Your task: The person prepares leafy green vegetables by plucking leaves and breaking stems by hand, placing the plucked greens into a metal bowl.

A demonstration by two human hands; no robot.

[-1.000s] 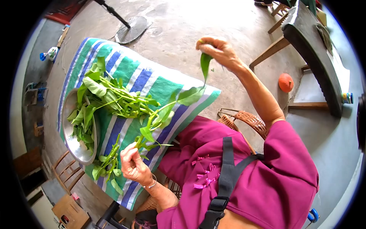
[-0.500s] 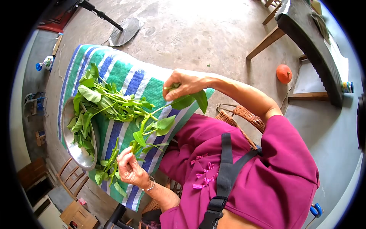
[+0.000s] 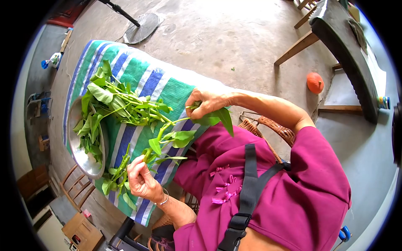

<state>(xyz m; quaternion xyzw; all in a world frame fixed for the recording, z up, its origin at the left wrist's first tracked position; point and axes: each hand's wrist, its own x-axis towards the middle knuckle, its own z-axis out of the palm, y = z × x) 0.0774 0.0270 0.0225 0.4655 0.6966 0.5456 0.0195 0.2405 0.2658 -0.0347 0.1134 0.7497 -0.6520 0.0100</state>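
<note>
My left hand [image 3: 144, 179], with a bracelet at the wrist, is closed in a pinch on the lower end of a leafy green stalk [image 3: 160, 133]. My right hand [image 3: 206, 102] is curled round a few leaves and stem pieces [image 3: 215, 118], at the upper end of a thin shoot of that stalk. A heap of leafy greens [image 3: 130, 106] lies on the striped sheet [image 3: 157, 79] beyond my hands. More leaves fill a tilted metal bowl [image 3: 91, 168] on the left. Beside my left hand lies a smaller bunch of greens [image 3: 115, 178].
A wicker chair [image 3: 274, 129] is under me. To the right stand a wooden-legged table [image 3: 299, 47] and an orange pumpkin [image 3: 315, 83] on the concrete floor [image 3: 234, 46]. A stand with a round base [image 3: 142, 29] is ahead; a wooden chair [image 3: 77, 190] is at lower left.
My right hand has come down slightly toward the stalk, with the leaves still in it. My left hand keeps its pinch. The whole view has shifted a little.
</note>
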